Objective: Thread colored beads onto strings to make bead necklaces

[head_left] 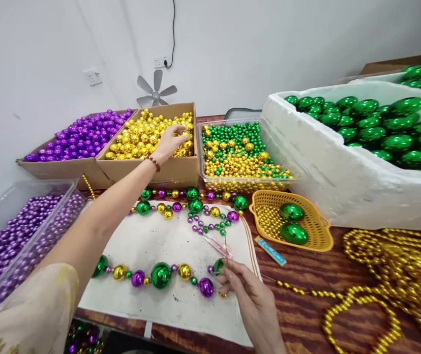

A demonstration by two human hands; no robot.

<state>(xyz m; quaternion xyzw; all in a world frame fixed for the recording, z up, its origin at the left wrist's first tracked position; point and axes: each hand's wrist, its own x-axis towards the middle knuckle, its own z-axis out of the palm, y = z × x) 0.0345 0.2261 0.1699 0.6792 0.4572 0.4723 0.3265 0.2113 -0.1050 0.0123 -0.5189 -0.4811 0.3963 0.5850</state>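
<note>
A grey fan [155, 96] shows below a wall socket [159, 63] with a black cable [174, 30] plugged in.

- Left hand [174, 140] is over gold beads [140, 137] in a cardboard box [179, 169].
- Right hand [249, 292] pinches a thin needle-like rod [226, 246] above white cloth [133, 302].
- Bead strand [161, 275] lies on cloth.

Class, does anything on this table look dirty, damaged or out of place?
Two things, mildly. The white cloth has scattered dark specks, so it looks soiled. In the middle clear tub, several larger gold balls lie among small green beads and gold beads, as if mixed up, though that may be deliberate.
</note>
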